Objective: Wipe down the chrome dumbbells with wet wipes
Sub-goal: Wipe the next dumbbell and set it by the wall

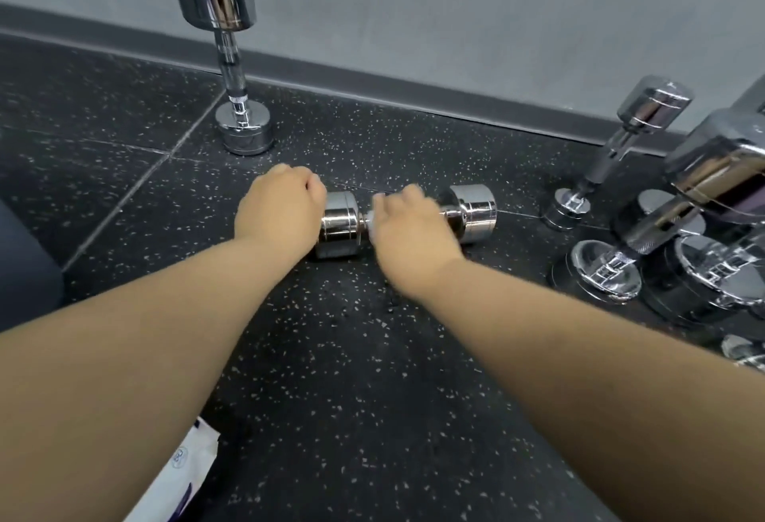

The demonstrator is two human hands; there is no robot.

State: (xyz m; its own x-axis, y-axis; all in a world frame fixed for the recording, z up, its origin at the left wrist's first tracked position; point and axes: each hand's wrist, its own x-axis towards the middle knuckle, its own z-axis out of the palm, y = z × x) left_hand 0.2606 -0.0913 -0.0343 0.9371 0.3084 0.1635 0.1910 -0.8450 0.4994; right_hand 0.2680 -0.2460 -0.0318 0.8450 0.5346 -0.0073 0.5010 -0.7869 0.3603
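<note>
**Speckled gym floor: two hands on a chrome dumbbell**

Black rubber flooring [331, 356] flecked with white runs to a grey wall [414, 4] and a darker skirting strip [372, 82]. A small chrome dumbbell [339, 227] lies on its side at mid-floor, its handle running left to right. The person's right hand [407, 223], blurred, curls over the handle with a white wet wipe [371, 223] bunched under its fingers against the bar. The left hand [281, 207] is balled up against the left head of the dumbbell; whether its fingers actually grip the head cannot be told. A tall upright dumbbell [229, 53] stands at far left beside the skirting. A leaning dumbbell [612, 157] stands on its end at right, next to a cluster of larger chrome dumbbells [703, 231]. A white wipes packet [182, 476] lies at near left, partly under the left forearm.
</note>
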